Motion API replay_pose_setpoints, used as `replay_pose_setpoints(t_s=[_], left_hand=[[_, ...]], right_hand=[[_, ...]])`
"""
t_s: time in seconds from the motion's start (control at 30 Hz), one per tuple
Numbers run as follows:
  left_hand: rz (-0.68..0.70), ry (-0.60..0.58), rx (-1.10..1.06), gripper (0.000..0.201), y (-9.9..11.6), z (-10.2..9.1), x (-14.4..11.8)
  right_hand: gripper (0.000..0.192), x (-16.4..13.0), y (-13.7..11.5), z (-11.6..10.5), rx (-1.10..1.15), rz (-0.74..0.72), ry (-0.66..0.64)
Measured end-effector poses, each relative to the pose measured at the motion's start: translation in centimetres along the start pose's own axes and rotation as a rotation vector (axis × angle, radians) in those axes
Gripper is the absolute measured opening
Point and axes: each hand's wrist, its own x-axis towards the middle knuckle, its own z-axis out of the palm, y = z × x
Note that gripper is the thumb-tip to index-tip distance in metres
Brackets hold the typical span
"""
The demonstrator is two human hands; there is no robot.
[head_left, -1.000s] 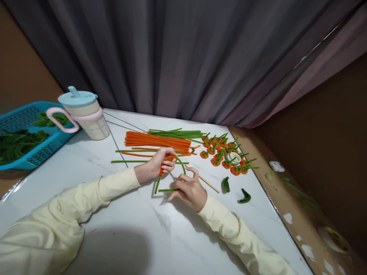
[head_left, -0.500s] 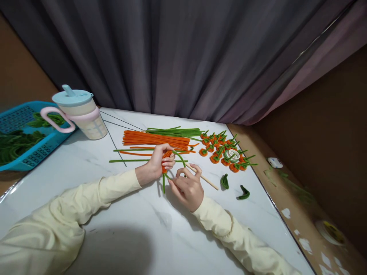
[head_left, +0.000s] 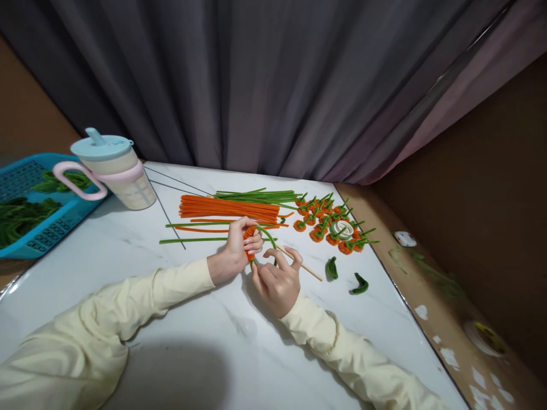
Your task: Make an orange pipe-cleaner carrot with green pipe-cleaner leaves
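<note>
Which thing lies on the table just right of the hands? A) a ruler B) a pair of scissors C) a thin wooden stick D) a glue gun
C: a thin wooden stick lies slanted on the marble table, running out from beside the right hand, while the left hand grips an orange coiled piece.

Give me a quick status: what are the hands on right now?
Left hand gripping orange coil. Right hand pinching green stem beside it, over the wooden stick. Orange strands lie just behind; nothing between the hands.
</note>
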Motion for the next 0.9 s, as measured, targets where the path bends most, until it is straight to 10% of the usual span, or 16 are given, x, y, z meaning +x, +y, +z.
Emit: replay_pose_setpoints(t_s=[0.9], left_hand=[[0.171, -0.027, 0.039, 0.03, -0.6, 0.3, 0.0]], right_hand=[[0.026, 0.1, 1.3, -0.6, -0.184, -0.201, 0.021]])
